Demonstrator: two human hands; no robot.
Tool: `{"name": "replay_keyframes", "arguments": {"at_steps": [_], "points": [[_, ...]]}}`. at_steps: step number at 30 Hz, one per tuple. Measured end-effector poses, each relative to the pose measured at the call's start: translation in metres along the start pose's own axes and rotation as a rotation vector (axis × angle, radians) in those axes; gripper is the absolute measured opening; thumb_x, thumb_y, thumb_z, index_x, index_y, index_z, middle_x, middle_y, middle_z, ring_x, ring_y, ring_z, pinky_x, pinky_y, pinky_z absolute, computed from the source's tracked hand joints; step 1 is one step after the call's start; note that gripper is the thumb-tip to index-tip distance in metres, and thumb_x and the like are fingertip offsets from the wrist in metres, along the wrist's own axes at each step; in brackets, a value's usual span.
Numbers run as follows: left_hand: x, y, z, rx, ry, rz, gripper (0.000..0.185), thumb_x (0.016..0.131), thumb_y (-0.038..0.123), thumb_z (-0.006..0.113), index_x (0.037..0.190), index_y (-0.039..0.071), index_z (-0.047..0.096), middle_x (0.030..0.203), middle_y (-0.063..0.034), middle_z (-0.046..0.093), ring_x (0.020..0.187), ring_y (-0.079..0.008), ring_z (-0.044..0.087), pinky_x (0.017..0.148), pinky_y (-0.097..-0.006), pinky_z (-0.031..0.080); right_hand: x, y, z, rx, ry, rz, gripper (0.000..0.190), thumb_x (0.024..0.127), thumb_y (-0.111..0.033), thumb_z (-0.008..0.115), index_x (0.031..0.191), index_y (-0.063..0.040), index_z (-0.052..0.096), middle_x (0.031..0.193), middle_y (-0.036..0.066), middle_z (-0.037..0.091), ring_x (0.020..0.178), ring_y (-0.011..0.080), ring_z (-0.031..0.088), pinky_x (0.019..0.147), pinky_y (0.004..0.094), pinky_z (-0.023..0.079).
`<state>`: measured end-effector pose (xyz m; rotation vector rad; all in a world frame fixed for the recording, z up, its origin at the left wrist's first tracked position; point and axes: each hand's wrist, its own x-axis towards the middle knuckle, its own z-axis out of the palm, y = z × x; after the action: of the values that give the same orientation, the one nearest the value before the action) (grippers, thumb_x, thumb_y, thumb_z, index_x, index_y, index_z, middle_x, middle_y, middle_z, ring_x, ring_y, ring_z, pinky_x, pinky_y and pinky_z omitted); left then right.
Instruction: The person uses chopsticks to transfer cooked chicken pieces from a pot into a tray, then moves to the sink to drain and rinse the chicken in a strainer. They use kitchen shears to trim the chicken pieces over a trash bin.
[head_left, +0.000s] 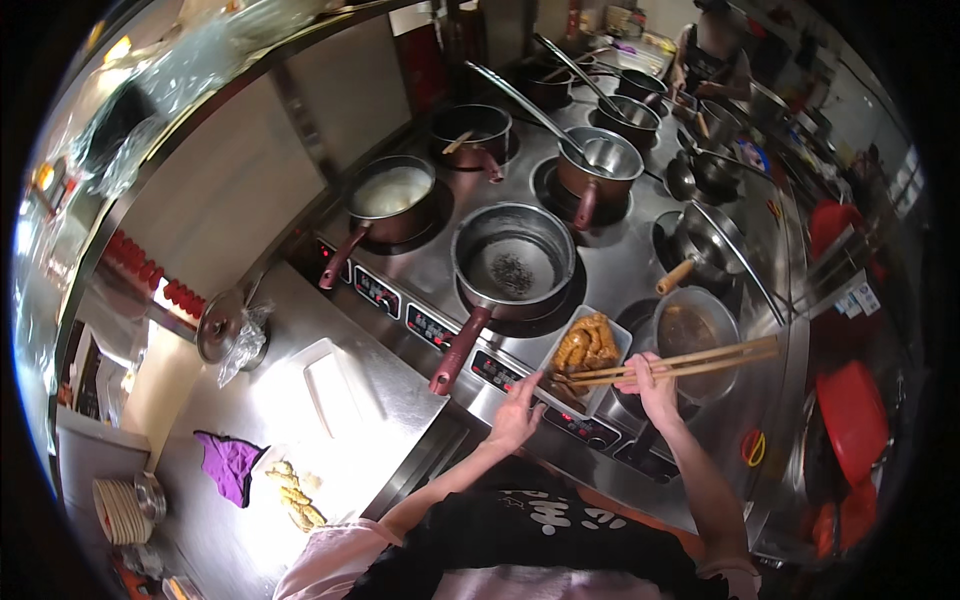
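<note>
My right hand (651, 386) grips a pair of long wooden cooking chopsticks (697, 363). Their tips reach into a white rectangular container (604, 394) of brown-glazed food pieces (589, 343) and dark sauce. My left hand (516, 412) is at the container's near left rim, fingers apart; whether it bears any weight is unclear. Directly beyond it stands a saucepan (517, 255) with a dark red handle and dark bits on its bottom. Close to the right hand is a translucent round tub (701, 330) with brown residue.
Several more saucepans, one with pale liquid (394, 191) and one with a metal utensil (600, 154), stand on the induction cooktops. The steel counter (247, 420) at left holds a white lid (330, 386), a purple cloth (229, 465) and twisted food (296, 499). A person (712, 60) works at the far end.
</note>
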<state>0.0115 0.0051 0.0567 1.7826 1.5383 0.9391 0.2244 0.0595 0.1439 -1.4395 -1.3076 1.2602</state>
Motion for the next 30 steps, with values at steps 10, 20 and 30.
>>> {"name": "replay_keyframes", "arguments": {"at_steps": [10,20,30], "points": [[0.001,-0.006,0.005,-0.017,-0.001,0.002,0.056,0.072,0.01,0.056,0.122,0.011,0.031,0.113,-0.0157,0.041,0.101,-0.033,0.044,0.084,-0.0359,0.04,-0.042,-0.022,-0.046,0.397,0.299,-0.069,0.029,0.085,-0.027,0.042,0.085,0.001,0.046,0.078,0.018,0.055,0.062,0.0271,0.06,0.053,0.0305,0.052],[0.002,-0.001,-0.002,0.034,-0.014,0.068,0.058,0.071,0.005,0.056,0.123,0.007,0.03,0.113,-0.0175,0.042,0.103,-0.0335,0.043,0.086,-0.0358,0.037,-0.064,-0.033,-0.168,0.391,0.651,-0.196,0.03,0.084,-0.029,0.046,0.09,0.001,0.047,0.08,0.014,0.056,0.063,0.0244,0.06,0.056,0.0282,0.052],[0.002,-0.005,0.001,0.041,-0.045,0.066,0.06,0.073,0.007,0.055,0.125,0.008,0.026,0.115,-0.019,0.039,0.104,-0.0353,0.041,0.086,-0.037,0.037,0.001,0.03,-0.177,0.286,0.622,-0.015,0.028,0.082,-0.026,0.049,0.085,0.002,0.049,0.076,0.014,0.055,0.058,0.0251,0.06,0.048,0.028,0.052]]}}
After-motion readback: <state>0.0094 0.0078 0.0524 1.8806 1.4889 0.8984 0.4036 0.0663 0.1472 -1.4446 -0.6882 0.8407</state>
